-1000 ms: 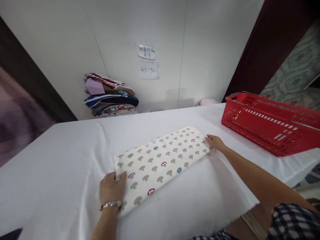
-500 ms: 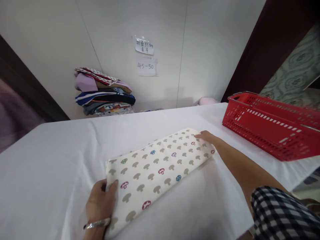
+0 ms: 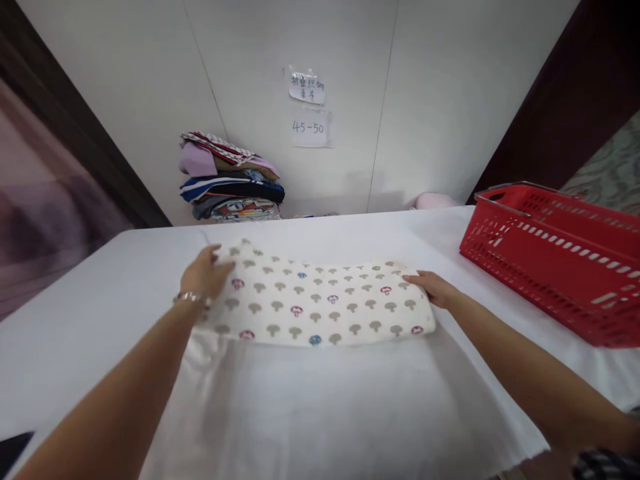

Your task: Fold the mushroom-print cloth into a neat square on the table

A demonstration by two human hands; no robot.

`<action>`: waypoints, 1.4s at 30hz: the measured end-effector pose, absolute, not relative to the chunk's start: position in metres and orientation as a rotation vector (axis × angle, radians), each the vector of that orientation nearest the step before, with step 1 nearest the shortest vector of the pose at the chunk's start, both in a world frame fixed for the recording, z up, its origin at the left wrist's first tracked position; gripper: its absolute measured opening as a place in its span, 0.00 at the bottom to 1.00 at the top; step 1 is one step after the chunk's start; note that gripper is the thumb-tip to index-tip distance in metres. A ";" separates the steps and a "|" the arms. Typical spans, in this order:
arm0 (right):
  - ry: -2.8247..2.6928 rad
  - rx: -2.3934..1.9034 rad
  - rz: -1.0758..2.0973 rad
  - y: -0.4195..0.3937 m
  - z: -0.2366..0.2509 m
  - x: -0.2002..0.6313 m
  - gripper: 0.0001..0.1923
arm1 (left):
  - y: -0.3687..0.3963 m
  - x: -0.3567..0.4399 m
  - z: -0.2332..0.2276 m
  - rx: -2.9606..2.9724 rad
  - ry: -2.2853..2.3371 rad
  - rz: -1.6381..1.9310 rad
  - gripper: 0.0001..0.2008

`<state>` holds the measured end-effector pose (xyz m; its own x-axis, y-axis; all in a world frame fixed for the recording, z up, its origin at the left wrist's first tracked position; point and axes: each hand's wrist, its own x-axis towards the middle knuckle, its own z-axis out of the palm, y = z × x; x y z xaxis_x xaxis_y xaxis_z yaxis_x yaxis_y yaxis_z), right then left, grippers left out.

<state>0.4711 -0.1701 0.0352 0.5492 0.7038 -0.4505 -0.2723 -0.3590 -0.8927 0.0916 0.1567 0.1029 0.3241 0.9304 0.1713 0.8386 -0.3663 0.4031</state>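
A folded white cloth (image 3: 320, 300) printed with grey, red, blue and green mushrooms stretches between my two hands over the table. My left hand (image 3: 204, 275), with a silver bracelet at the wrist, is closed on the cloth's left end, thumb on top. At the right end, my right hand (image 3: 431, 287) pinches the edge with the thumb above and the other fingers beneath. The cloth sags slightly along its far edge between the hands. Its underside is hidden.
A white cloth covers the table (image 3: 320, 400). At the right stands a red plastic basket (image 3: 550, 260) with metal handles. A stack of folded fabrics (image 3: 233, 180) is against the wall behind the table's far edge, below paper signs (image 3: 311, 127). A pink item (image 3: 434, 200) shows farther right.
My left hand has moved away from me with its end of the cloth, so the cloth now runs nearly straight across instead of slanting. The right hand keeps its hold.
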 end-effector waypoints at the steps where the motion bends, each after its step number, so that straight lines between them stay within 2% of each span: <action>1: -0.353 -1.581 1.085 -0.175 0.031 0.459 0.21 | 0.171 0.105 0.112 2.344 1.636 0.581 0.29; 4: -0.313 -1.514 1.198 -0.188 0.017 0.430 0.23 | 0.190 0.144 0.117 2.391 1.649 0.601 0.31; 6: -0.307 -1.495 1.241 -0.194 0.011 0.421 0.25 | 0.175 0.163 0.100 2.540 1.438 0.570 0.30; 9: -0.278 -1.478 1.250 -0.195 0.011 0.424 0.24 | 0.120 0.173 0.062 2.658 1.181 0.518 0.24; 14: -0.253 -1.449 1.167 -0.175 0.014 0.435 0.21 | 0.015 0.160 0.016 2.880 0.388 0.430 0.30; 16: -0.236 -1.435 1.133 -0.166 0.013 0.437 0.21 | -0.008 0.158 0.009 2.931 0.237 0.424 0.29; 20: -0.238 -1.392 1.068 -0.172 0.012 0.426 0.20 | -0.019 0.161 0.010 3.007 0.272 0.455 0.17; 23: -0.271 -1.369 1.021 -0.200 0.014 0.401 0.23 | -0.015 0.147 0.017 3.029 0.302 0.523 0.17; 29: -0.380 -1.383 1.240 -0.256 0.010 0.351 0.33 | -0.021 0.087 0.006 2.982 0.276 0.503 0.21; 32: -0.495 -1.663 1.061 -0.262 0.010 0.363 0.38 | -0.031 0.082 -0.001 2.889 0.394 0.574 0.24; 34: -0.678 -1.936 0.760 -0.258 0.014 0.380 0.33 | -0.042 0.092 0.001 2.787 0.501 0.634 0.21; 37: -0.983 -2.171 0.300 -0.240 0.029 0.401 0.19 | -0.064 0.120 0.011 2.611 0.604 0.650 0.16; 39: -1.122 -2.172 0.244 -0.221 0.040 0.404 0.14 | -0.078 0.143 0.019 2.522 0.631 0.620 0.14; 42: -1.240 -2.234 0.333 -0.196 0.047 0.396 0.13 | -0.088 0.178 0.025 2.453 0.672 0.552 0.13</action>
<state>0.3958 -0.1955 0.0473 0.5419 0.8389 0.0507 0.7005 -0.4176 -0.5787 0.1777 -0.0884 0.0251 0.7927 0.5609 0.2387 0.3432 -0.7343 0.5857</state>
